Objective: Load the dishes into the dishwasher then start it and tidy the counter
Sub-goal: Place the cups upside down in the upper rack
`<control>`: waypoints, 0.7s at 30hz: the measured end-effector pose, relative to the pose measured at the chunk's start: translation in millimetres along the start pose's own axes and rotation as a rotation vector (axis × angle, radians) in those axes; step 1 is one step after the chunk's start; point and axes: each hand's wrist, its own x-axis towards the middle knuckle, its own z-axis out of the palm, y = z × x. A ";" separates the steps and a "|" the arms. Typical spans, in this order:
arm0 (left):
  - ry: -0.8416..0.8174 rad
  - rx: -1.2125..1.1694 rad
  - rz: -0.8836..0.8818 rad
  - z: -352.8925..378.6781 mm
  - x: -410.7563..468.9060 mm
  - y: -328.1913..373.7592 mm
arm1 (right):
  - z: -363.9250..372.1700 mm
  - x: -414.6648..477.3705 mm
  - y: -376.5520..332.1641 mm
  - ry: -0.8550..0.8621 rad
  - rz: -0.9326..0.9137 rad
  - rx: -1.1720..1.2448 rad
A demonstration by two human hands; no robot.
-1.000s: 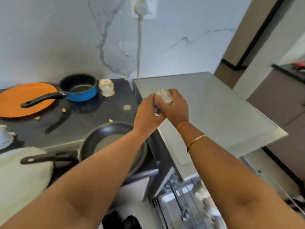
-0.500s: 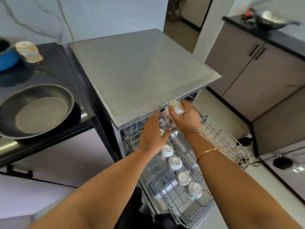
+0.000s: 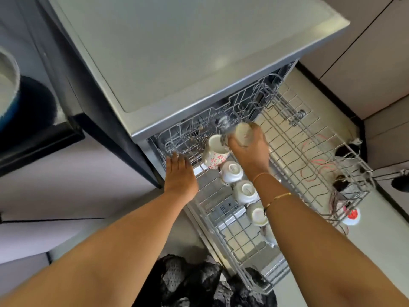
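- While my right hand [image 3: 250,151] curls its fingers round a cream cup [image 3: 242,133], that cup hangs over the back part of the pulled-out wire rack [image 3: 294,151], close to the mouth of the dishwasher [image 3: 199,52]; it is blurred, so I cannot tell whether it touches the wires.
- Just beside it, on its left, a flowered cup [image 3: 214,157] with red blossoms lies tilted in the rack, 1 round end facing up.
- From there a row of 4 white cups [image 3: 245,191] runs toward me, each upside down with its base showing; the nearest 1 is partly hidden behind my right forearm.
- My left hand [image 3: 180,173] holds nothing: its fingers are straight and close together, palm down, with the fingertips at the rack's left rim.
- 2 thin bands [image 3: 278,197] sit on my right wrist, well apart from each other.
- The dishwasher's flat grey top fills the upper middle of the view, above the rack.
- To the left is a dark counter [image 3: 33,129] with the rim of a round pan [image 3: 6,85] at the very edge.
- To the right stand plain cabinet doors [image 3: 365,63].
- Seen through the rack's far corner, a small red-and-white round thing [image 3: 352,214] lies on the floor.
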 end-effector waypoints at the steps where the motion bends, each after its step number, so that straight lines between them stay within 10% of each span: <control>1: 0.001 0.031 0.021 2.4 3.3 -3.6 | 10.8 6.4 -4.5 -0.023 -0.016 0.003; 10: 0.064 0.001 0.064 11.1 7.8 -5.9 | 87.9 68.6 -22.1 -0.311 -0.207 -0.355; 21: 0.073 -0.083 0.056 10.2 8.5 -6.0 | 120.5 90.4 -29.1 -0.574 -0.022 -0.452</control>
